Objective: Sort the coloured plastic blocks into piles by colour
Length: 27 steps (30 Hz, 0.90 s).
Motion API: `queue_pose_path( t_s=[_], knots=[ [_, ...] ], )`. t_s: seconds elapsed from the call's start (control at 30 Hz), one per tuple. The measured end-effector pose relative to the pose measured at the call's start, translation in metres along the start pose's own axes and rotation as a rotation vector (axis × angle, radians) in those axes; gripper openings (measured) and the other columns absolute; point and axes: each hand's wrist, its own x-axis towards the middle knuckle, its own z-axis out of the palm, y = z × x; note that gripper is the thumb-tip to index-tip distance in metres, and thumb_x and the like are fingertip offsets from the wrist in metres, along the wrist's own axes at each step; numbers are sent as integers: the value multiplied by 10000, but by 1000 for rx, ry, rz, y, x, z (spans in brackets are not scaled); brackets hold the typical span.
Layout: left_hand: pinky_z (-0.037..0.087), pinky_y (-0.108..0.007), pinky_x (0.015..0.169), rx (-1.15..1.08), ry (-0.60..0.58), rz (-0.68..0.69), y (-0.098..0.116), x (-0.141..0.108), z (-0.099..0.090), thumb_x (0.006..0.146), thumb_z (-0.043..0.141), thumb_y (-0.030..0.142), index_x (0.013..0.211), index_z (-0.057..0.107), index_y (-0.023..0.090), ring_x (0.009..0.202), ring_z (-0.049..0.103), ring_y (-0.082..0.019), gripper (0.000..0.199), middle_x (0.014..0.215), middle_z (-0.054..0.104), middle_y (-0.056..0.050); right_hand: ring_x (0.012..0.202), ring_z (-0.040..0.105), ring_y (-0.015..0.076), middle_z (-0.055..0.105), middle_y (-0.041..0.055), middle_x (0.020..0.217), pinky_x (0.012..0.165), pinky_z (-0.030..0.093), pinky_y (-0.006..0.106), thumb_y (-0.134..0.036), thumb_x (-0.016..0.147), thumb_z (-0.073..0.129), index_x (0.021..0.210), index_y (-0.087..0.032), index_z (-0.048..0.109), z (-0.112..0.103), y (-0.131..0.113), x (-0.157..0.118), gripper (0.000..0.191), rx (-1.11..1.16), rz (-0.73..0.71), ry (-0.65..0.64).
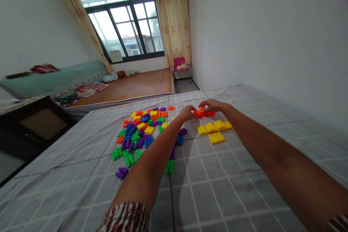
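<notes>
Far across the checked cloth, my left hand (187, 113) has its fingertips curled against the left end of a group of orange-red plastic blocks (208, 114). From the right, my right hand (213, 105) arches over the same group, its thumb and fingers around an orange piece. Fingertips partly hide the small parts there. Just nearer to me lies a row of joined yellow blocks (216, 127), with a shorter yellow strip (216, 138) in front of it. Left of my left forearm spreads a loose pile of mixed blocks, among them green (128, 158), purple (122, 172) and blue (148, 141) ones.
A grey checked cloth (212, 188) covers the surface under the blocks. One orange block (171, 108) lies apart behind the pile. Beyond are a brown-matted bed (146, 81), a pink chair (179, 62) and a window. A dark cabinet (35, 127) stands left; a white wall rises right.
</notes>
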Motion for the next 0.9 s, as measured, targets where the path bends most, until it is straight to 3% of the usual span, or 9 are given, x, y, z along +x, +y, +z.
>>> queue_pose_path(
  t_s=[0.17, 0.3, 0.43, 0.57, 0.9],
  knots=[
    [498, -300, 892, 1, 30, -5, 1, 2, 4, 740, 660, 188, 1170, 638, 180, 985, 643, -201, 431, 1143, 685, -64, 1072, 626, 226, 693, 27, 1160, 911, 470, 329, -327, 710, 737, 1150, -270, 666, 1, 0, -4, 450, -100, 38, -66],
    [494, -291, 910, -3, 16, 19, -2, 2, 5, 728, 676, 187, 1228, 610, 178, 1021, 639, -205, 505, 1224, 657, -76, 1126, 595, 254, 657, 44, 1236, 930, 462, 357, -350, 681, 765, 1194, -276, 645, -3, 5, -12, 532, -93, 57, -17],
    [481, -273, 941, -2, 7, 50, -4, 1, 7, 718, 667, 147, 1293, 560, 169, 1064, 627, -195, 586, 1278, 630, -77, 1101, 608, 238, 638, 76, 1259, 920, 476, 333, -298, 657, 779, 1245, -237, 613, -9, 17, -24, 614, -55, 63, -12],
    [461, -288, 979, 17, 16, 71, 0, 0, 10, 736, 649, 146, 1259, 584, 165, 1122, 602, -206, 527, 1258, 641, -80, 1042, 639, 227, 671, 64, 1198, 887, 495, 317, -219, 610, 787, 1227, -245, 619, -4, 22, -30, 640, -70, 126, -57],
    [471, -330, 960, 73, 32, 46, 12, 0, 14, 782, 620, 205, 1242, 585, 150, 1105, 601, -240, 464, 1204, 641, -124, 1090, 625, 249, 668, 85, 1214, 923, 473, 325, -119, 630, 714, 1232, -199, 618, 3, 24, -24, 615, -150, 79, -48]
  ],
)
